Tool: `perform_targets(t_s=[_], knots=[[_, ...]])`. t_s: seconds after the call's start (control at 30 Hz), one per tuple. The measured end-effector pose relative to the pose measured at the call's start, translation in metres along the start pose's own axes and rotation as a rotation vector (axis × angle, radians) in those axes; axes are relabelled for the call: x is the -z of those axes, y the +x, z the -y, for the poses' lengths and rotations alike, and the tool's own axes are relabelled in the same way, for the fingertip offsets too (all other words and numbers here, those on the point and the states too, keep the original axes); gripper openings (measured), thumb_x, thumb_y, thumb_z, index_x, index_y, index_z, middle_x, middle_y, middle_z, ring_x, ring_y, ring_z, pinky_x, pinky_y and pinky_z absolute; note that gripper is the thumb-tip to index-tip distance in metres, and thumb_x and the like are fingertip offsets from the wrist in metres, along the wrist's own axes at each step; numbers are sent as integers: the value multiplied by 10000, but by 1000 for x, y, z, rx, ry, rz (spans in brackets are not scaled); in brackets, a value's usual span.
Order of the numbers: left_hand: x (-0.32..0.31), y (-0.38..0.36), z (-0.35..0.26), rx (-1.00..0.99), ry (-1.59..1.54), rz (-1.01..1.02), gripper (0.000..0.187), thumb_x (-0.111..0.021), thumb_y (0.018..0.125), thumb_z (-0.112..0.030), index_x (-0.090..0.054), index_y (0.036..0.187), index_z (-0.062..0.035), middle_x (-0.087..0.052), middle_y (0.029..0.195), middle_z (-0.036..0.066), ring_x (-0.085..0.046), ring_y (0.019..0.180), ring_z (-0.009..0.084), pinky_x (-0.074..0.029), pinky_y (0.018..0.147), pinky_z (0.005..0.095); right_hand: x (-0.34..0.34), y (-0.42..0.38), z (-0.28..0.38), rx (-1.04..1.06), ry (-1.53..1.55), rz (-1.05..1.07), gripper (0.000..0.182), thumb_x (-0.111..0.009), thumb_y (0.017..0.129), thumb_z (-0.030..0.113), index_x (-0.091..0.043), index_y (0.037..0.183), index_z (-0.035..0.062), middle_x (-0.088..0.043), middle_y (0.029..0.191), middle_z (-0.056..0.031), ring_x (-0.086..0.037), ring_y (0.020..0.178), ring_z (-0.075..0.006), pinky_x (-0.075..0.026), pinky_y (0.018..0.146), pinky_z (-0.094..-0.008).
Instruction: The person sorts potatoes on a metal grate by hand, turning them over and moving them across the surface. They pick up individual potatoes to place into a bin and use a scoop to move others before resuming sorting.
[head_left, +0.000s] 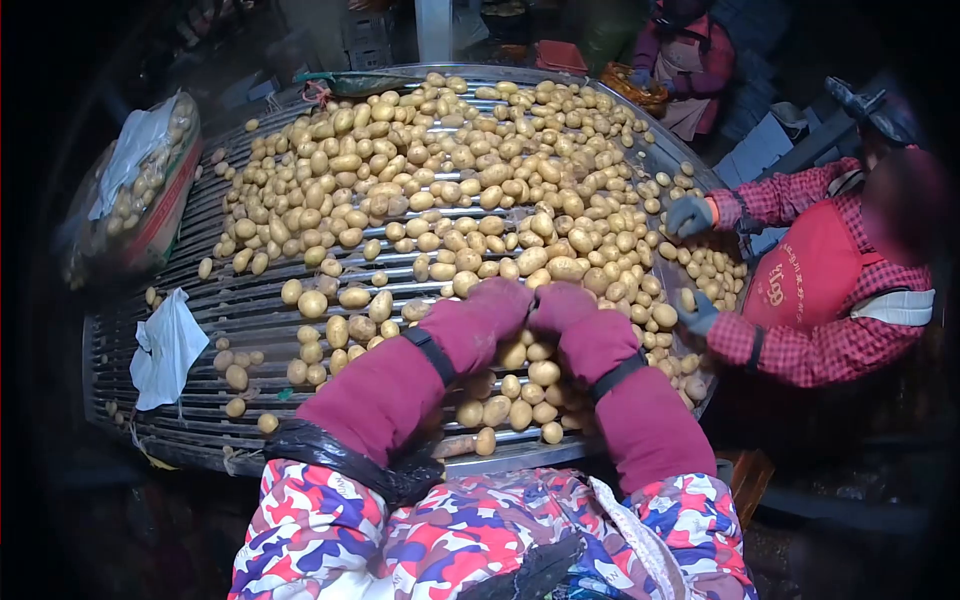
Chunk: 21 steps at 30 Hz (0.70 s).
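Many potatoes (pixel 430 165) lie spread over a slatted metal sorting table (pixel 205 310). My left hand (pixel 498 303), in a maroon glove, is over the potatoes near the middle, its fingers curled downward. Beside it, almost touching, my right hand (pixel 562 305) is in a matching maroon glove and curled in the same way. The backs of both hands hide whatever is in the fingers. Loose potatoes (pixel 520 410) lie below my wrists, between my forearms.
A co-worker in a red apron (pixel 800 265) stands at the right edge, grey-gloved hands (pixel 690 216) over the potatoes. Another person (pixel 690 65) handles a basket (pixel 635 88) behind. At left are a filled sack (pixel 150 185) and a white bag (pixel 168 350).
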<state>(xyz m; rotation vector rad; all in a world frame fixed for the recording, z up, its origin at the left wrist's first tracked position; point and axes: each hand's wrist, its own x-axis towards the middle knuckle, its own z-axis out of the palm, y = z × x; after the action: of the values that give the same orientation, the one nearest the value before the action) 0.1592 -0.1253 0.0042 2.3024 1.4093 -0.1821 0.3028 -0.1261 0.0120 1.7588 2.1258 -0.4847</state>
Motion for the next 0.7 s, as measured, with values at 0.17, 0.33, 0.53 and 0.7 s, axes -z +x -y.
perform_targets(t_s=[0.17,0.33,0.53,0.7], knots=[[-11,-16,15,-85,37,2,342,-640,844,-161,-639,1183,-114,-679,1110,150,-675,1043,360,-548,859,488,-33,-3,13,53,185,-87,355,-638,811,307,-716,1093,104,-731,1048,-154,-706,971,-321,-554,849,-449],[-4,-21,5,-100,29,-33,298,-639,889,-171,-652,1183,-121,-666,1188,141,-661,1107,340,-553,897,466,-19,7,7,18,210,-75,341,-687,745,279,-743,1015,79,-734,1026,-170,-707,967,-327,-556,848,-452],[-21,-30,2,-58,-28,-46,287,-543,949,-208,-614,1214,-125,-646,1193,143,-652,1096,341,-537,899,476,-16,-17,10,7,326,-92,374,-720,676,272,-738,975,49,-730,1005,-186,-703,961,-341,-553,838,-447],[-35,-52,11,-126,-114,-169,311,-656,833,-180,-607,1130,-102,-625,1104,153,-636,1026,362,-511,866,476,-42,-22,22,8,467,-165,413,-725,652,273,-710,1009,65,-723,992,-189,-692,960,-362,-538,848,-452]])
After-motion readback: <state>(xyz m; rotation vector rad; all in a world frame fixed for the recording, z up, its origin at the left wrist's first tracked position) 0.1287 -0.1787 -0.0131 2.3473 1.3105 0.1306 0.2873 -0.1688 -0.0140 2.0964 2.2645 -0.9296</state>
